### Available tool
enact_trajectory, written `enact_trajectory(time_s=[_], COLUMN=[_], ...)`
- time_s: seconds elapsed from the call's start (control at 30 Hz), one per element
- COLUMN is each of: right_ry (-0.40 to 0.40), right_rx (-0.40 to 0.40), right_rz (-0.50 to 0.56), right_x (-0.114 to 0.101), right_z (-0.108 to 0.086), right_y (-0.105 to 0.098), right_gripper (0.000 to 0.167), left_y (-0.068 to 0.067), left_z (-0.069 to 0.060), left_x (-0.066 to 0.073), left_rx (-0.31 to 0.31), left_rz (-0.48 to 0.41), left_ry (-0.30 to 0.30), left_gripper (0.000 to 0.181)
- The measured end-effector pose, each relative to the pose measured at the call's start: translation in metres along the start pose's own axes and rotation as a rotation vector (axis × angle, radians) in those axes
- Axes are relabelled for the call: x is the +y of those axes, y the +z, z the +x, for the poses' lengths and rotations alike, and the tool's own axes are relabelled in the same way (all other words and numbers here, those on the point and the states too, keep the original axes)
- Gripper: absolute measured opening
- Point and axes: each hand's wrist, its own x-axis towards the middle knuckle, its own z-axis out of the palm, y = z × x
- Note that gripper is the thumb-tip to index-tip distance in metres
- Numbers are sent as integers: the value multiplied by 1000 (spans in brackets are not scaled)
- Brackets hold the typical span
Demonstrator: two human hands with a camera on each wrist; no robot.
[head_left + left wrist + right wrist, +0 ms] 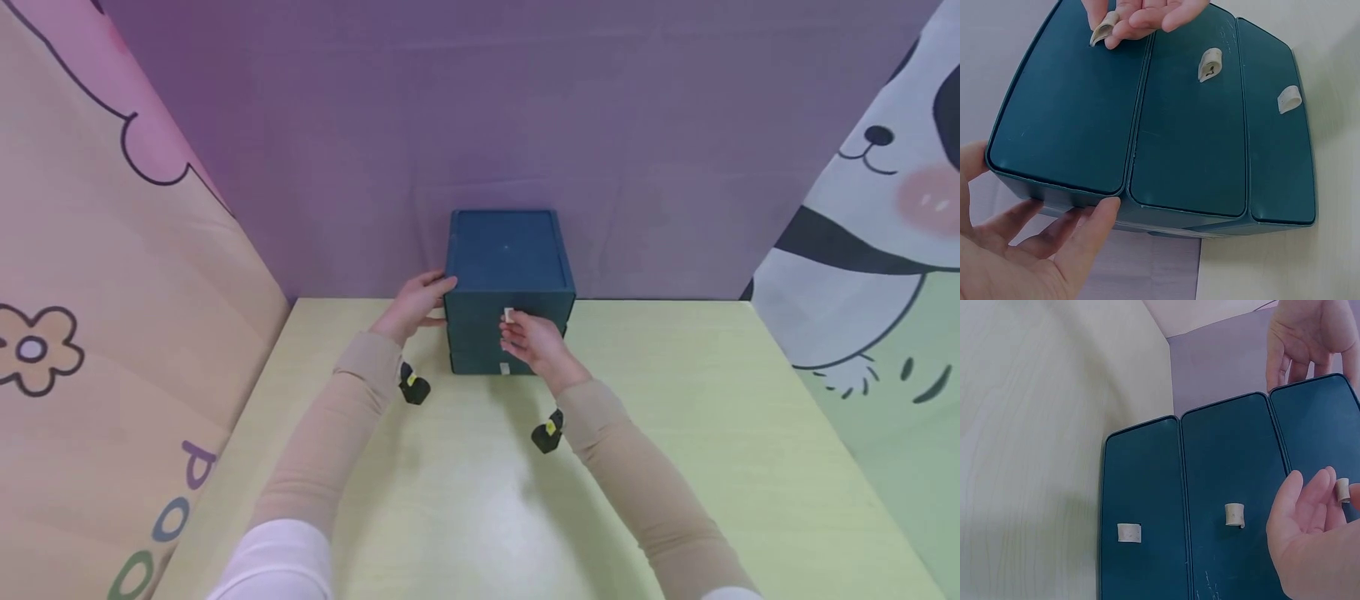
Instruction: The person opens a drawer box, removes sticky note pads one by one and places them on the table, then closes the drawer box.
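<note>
A dark teal drawer cabinet (506, 250) stands against the back wall. Three drawer fronts show in both wrist views, each with a pale looped pull tab. My left hand (422, 302) touches the cabinet's left side near the upper front corner, its fingers fairly straight and spread along the side (1035, 250). Between thumb and finger, my right hand (536, 337) pinches the top drawer's pull tab (1105, 28). The top drawer front (1066, 106) appears flush with its neighbours. The middle tab (1234, 514) and the bottom tab (1129, 533) hang untouched.
The cabinet stands on a pale wooden table (450, 500). Behind it hangs a purple cloth (487, 108). Printed panels flank the table, flowers on the left one (187, 275) and a panda on the right one (847, 250). Small black devices sit at both wrists.
</note>
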Motion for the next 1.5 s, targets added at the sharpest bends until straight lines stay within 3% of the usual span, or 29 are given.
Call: enact_trajectory(time_s=[0.17,0.4,1.5], right_ry=[5,-2,-6], right_rx=[11,12,-7], right_rz=[8,20,-5], right_x=[1,2,3], right_z=[2,1,-3], right_y=[-1,-2,-3], right_gripper=[32,13,15], left_y=[1,2,2], left_z=[0,1,-3], left_x=[0,-1,-1], left_rx=[5,15,20], left_rz=[-4,-14,-1], left_ry=[3,-2,9], left_gripper=[63,63,62])
